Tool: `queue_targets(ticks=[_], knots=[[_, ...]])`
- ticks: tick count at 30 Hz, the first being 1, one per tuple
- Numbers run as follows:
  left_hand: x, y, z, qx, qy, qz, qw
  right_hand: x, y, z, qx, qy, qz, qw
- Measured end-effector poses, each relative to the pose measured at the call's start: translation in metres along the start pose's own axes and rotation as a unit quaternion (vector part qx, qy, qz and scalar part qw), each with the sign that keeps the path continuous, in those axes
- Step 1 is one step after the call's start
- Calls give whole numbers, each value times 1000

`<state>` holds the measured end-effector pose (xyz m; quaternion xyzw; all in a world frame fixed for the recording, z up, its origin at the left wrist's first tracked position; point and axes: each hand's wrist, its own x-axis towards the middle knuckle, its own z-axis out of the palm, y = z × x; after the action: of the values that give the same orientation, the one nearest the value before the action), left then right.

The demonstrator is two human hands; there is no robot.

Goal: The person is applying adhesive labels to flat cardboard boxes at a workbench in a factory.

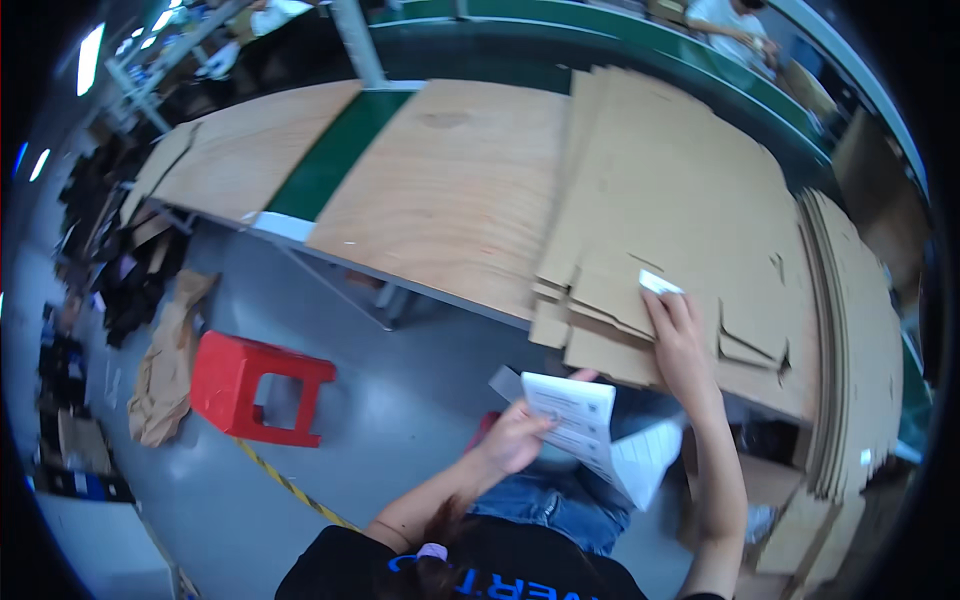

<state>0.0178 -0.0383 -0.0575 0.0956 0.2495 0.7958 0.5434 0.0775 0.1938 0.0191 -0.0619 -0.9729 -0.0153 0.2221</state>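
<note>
My left hand (513, 437) is closed on a white label sheet (568, 402) with rows of small print. The sheet bends down over my lap, its pale lower end (648, 458) curling to the right. A fingertip shows at its upper edge; the other fingers are hidden behind it. My right hand (680, 340) reaches over the near edge of a stack of flat brown cardboard boxes (670, 180). Its fingertips hold a small white label (660, 282) at the top board's surface. Whether the label sticks to the board I cannot tell.
More flattened cardboard (855, 330) stands in a thick stack at the right. The wooden tabletop (450, 190) extends left, beside a green strip (335, 160). A red stool (260, 388) and brown paper (172, 365) are on the floor at left. Another person (735, 30) works beyond the table.
</note>
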Motion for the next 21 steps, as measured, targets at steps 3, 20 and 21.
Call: queue_targets(ticks=[3,20,21], knots=[[-5,-2,1,-114,-48,55,991,0,-9,2,9,9,-3,1000],[1,-5,-21,-200,-79,38,976,17,9,-7,-7,-36,-3,999],[4,-8,-20,-187,-43,35,981,13,15,3,-5,-32,12,999]])
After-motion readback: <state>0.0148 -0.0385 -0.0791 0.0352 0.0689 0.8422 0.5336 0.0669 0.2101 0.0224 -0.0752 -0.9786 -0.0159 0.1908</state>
